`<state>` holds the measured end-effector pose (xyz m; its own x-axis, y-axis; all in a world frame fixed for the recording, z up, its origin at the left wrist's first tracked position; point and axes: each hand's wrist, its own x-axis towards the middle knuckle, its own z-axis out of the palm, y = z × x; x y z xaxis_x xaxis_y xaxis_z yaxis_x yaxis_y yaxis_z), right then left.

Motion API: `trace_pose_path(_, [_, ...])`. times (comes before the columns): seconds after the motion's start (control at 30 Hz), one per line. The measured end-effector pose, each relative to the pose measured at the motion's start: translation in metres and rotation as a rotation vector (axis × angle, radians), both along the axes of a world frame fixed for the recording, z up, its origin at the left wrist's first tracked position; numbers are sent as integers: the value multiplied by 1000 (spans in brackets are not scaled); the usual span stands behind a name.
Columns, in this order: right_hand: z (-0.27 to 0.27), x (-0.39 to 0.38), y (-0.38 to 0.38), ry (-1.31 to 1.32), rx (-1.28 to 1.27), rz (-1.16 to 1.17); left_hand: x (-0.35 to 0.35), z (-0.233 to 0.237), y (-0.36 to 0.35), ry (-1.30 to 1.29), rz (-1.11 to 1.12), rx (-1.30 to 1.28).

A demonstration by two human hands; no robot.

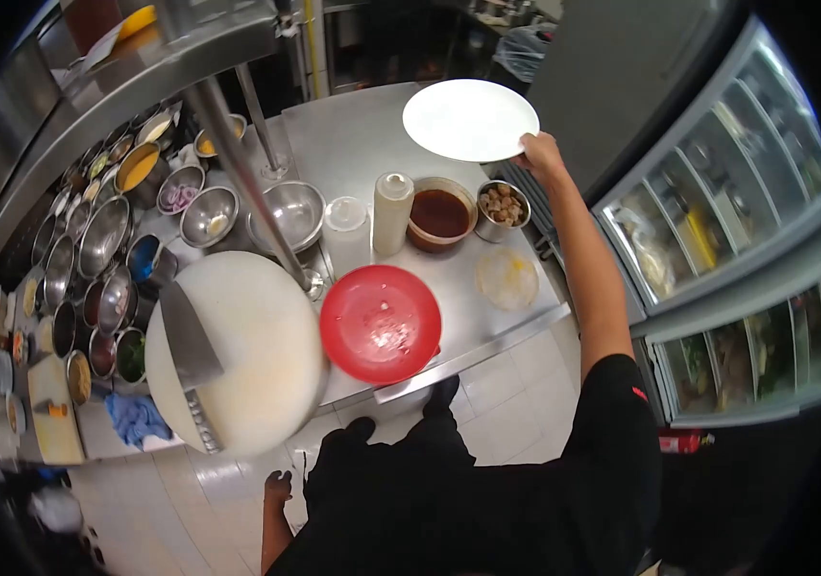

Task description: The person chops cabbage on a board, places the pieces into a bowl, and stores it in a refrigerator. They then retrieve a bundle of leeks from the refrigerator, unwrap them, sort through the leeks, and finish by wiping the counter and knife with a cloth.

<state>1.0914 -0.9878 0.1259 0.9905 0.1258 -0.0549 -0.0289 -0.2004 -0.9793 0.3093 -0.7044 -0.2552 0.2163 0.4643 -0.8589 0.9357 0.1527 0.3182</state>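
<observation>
My right hand [540,156] reaches out to the far right and grips the rim of a white oval plate [470,120], held over the back of the steel counter. My left hand [277,488] hangs low beside my body, holding nothing, its fingers loosely apart. A wet red plate [381,324] sits at the counter's front edge. Beyond it stand a squeeze bottle [392,213], a container of dark brown sauce [442,213] and a metal pot with brown chunks [504,208]. A cleaver [190,338] lies across the round white cutting board [262,355].
Several metal bowls of ingredients crowd the left, including sliced red onion [180,192]. A shelf post [255,187] rises behind the board. A blue cloth [136,419] lies left of the board. A clear lid [507,278] rests at the right. Glass-fronted fridges [718,182] stand further right.
</observation>
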Motion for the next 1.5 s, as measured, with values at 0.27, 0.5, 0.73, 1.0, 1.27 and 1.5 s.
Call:
trace_pose_path(0.27, [-107,144,83,259,-118,425,67,99,-204,62,626,36])
trace_pose_path(0.5, [-194,194,93,375,44,737,129,123,-294,-62,547,151])
trace_pose_path(0.73, [-205,202,106,402,-207,723,234,238,-286,-297,225,-34])
trace_pose_path(1.0, [-130,179,53,-198,-520,1105,363,292,-272,-838,105,-227])
trace_pose_path(1.27, [-59,76,68,93,-413,1222,515,292,-230,-1022,480,134])
trace_pose_path(1.5, [-69,64,85,-83,-632,1330,562,258,-202,-1070,791,163])
